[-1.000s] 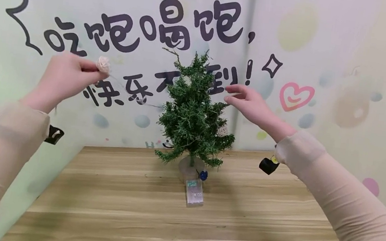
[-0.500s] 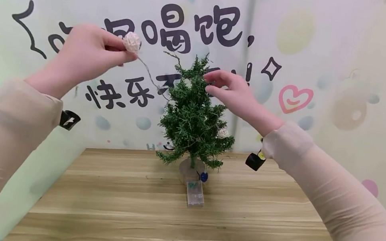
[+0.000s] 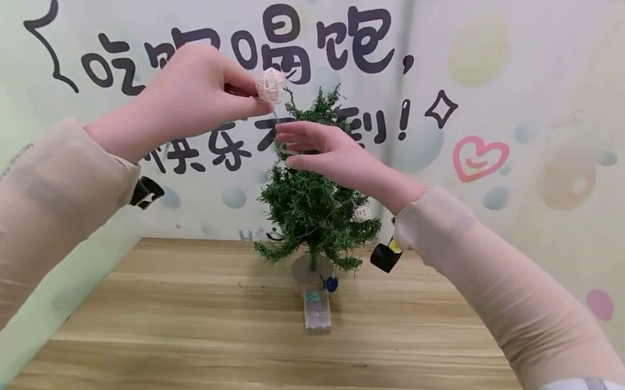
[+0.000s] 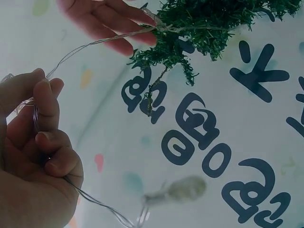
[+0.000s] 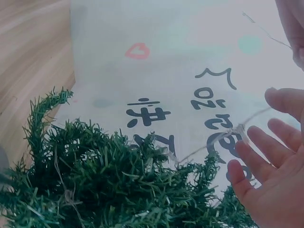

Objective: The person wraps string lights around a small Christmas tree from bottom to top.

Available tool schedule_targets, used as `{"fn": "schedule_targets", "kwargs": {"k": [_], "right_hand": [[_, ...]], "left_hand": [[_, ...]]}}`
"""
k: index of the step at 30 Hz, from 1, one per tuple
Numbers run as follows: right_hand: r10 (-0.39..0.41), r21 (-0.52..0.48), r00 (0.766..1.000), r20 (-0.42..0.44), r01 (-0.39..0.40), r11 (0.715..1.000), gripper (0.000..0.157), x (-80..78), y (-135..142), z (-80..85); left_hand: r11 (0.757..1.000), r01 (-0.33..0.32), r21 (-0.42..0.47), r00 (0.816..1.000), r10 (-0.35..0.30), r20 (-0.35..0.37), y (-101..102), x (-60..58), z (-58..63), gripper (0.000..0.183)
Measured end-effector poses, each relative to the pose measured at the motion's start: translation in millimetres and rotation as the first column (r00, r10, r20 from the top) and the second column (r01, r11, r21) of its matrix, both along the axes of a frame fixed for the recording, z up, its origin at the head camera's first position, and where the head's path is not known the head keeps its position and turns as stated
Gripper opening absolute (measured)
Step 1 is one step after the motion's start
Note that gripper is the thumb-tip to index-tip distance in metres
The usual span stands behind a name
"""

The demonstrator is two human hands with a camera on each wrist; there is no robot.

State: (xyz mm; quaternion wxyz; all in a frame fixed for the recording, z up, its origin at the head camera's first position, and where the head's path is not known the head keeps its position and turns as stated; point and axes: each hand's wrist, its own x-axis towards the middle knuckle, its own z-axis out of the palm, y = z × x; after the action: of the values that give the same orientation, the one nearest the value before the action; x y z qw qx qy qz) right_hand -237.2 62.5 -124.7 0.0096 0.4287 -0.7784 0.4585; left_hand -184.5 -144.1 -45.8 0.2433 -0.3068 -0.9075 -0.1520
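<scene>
A small green artificial Christmas tree point(image 3: 310, 211) stands on a round wooden base point(image 3: 301, 278). Left of its top, my left hand point(image 3: 194, 86) pinches a string-light wire point(image 4: 97, 42) at a white woven ball point(image 3: 270, 85). In the left wrist view, more wire runs below that hand's curled fingers to a blurred, bulb-like end point(image 4: 187, 188). My right hand point(image 3: 341, 154) reaches across the upper tree with fingers extended and apart. The wire passes right by its fingertips and goes on into the branches. Another white woven ball point(image 3: 362, 213) sits on the lower right branches.
A clear flat box point(image 3: 317, 311) lies on the wooden table point(image 3: 201, 337) before the tree base. Next to it is a small blue ball point(image 3: 332, 283). Behind the tree rises a pale wall point(image 3: 563, 63) with dark lettering and coloured spots.
My left hand has carried the woven ball right and up to the treetop, with the wire trailing. My right hand has moved left from beside the tree to in front of its upper part.
</scene>
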Motion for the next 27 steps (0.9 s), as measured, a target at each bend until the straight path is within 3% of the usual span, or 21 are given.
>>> {"fn": "schedule_targets", "kwargs": {"k": [5, 14, 19, 24, 27], "right_hand": [[-0.043, 0.048, 0.999, -0.021, 0.044, 0.998, 0.03, -20.5, 1.5, -13.0], [-0.19, 0.008, 0.969, -0.156, 0.193, 0.981, 0.01, -34.3, 17.3, -19.4], [-0.27, 0.044, 0.914, -0.304, 0.297, 0.954, 0.012, -41.5, 23.5, -21.1], [-0.285, 0.069, 0.832, -0.475, 0.359, 0.931, 0.01, -44.6, 27.0, -22.8], [-0.289, 0.055, 0.813, -0.506, 0.365, 0.929, 0.009, -45.6, 27.7, -22.3]], "left_hand": [[1.0, -0.02, -0.02, 0.999, 0.021, 0.035, 3.6, -1.2, -2.5, 0.021], [1.0, -0.009, -0.03, 0.999, 0.01, 0.039, 1.3, -13.2, -16.0, 0.019], [0.999, 0.013, -0.051, 1.0, -0.013, -0.005, 4.5, -24.6, -21.0, 0.017], [0.998, 0.018, -0.052, 0.999, -0.021, -0.049, 11.5, -36.0, -20.6, 0.019], [0.999, 0.014, -0.043, 0.998, -0.016, -0.061, 14.4, -40.4, -18.7, 0.02]]}}
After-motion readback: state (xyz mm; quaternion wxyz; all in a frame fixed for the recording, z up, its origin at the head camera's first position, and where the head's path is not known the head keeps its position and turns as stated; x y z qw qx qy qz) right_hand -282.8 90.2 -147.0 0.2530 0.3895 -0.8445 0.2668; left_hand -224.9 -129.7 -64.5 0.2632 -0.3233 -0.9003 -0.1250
